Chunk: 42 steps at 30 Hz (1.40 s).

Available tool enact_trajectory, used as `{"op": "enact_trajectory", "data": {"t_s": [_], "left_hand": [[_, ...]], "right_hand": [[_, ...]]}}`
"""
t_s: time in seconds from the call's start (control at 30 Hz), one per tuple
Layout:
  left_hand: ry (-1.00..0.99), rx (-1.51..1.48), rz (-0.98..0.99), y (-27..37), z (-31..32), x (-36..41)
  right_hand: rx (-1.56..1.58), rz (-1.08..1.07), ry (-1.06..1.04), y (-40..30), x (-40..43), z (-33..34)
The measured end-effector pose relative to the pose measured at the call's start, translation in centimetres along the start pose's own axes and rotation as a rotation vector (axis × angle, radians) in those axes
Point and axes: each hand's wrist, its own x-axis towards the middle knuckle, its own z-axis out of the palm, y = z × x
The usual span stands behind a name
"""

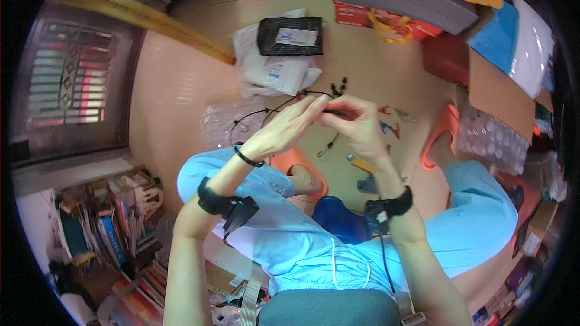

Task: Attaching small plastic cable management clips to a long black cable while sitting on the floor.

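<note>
My left hand [290, 124] meets my right hand [358, 122] at the fingertips, above the floor between my knees. A thin dark piece [337, 112], apparently cord, shows in the curled fingers of my right hand. Whether the left fingers also grip it is hidden. Behind and below the hands, a black cord [251, 115] with small knots or beads curves across the floor. A metal hook [323, 150] hangs or lies under my right hand. Small black fittings [339, 86] are just beyond the hands.
Small coloured spring clamps [390, 130] and a yellow-handled tool [361, 163] lie near my right wrist. Ahead are a black parcel [290, 31] on white mailing bags [276, 72], and bubble wrap [217, 122]. Boxes [403, 4] stand at right; a blue stool [340, 219] is beneath me.
</note>
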Motion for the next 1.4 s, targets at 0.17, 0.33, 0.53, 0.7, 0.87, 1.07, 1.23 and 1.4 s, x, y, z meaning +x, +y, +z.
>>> {"op": "enact_trajectory", "data": {"t_s": [0.17, 0.33, 0.53, 0.7, 0.87, 1.07, 1.23, 1.4], "left_hand": [[-0.159, -0.238, -0.487, 0.1, 0.9, 2.7], [-0.018, -0.009, -0.171, -0.3, 1.0, 0.5], [-0.149, -0.295, -0.433, 1.8, 1.1, 1.6], [-0.226, 0.618, -0.173, -0.8, -1.1, 1.8], [-0.719, 1.011, -0.322, -2.4, -0.8, 1.3], [-0.36, -0.352, -0.372, -0.7, 4.0, 4.1], [-0.243, 0.096, -0.238, -0.8, 3.8, 5.1], [-0.18, 0.258, -0.302, 0.2, 3.5, 4.5]], "right_hand": [[0.039, -0.051, 0.096, 3.3, -0.6, -1.8], [-0.427, -0.171, -0.024, 1.0, -0.3, -1.5], [-0.553, -0.371, 0.038, 0.3, -0.9, -2.7], [-0.672, -0.1, 0.466, -4.1, -2.3, -11.6], [-0.583, -0.163, 0.251, -6.2, -4.4, -17.2], [-0.435, 0.032, -0.08, -1.0, -1.1, -9.8], [-0.881, 0.304, 0.562, 11.9, -3.9, -23.8], [-0.779, 0.041, 0.702, 18.3, -6.2, -30.5]]}}
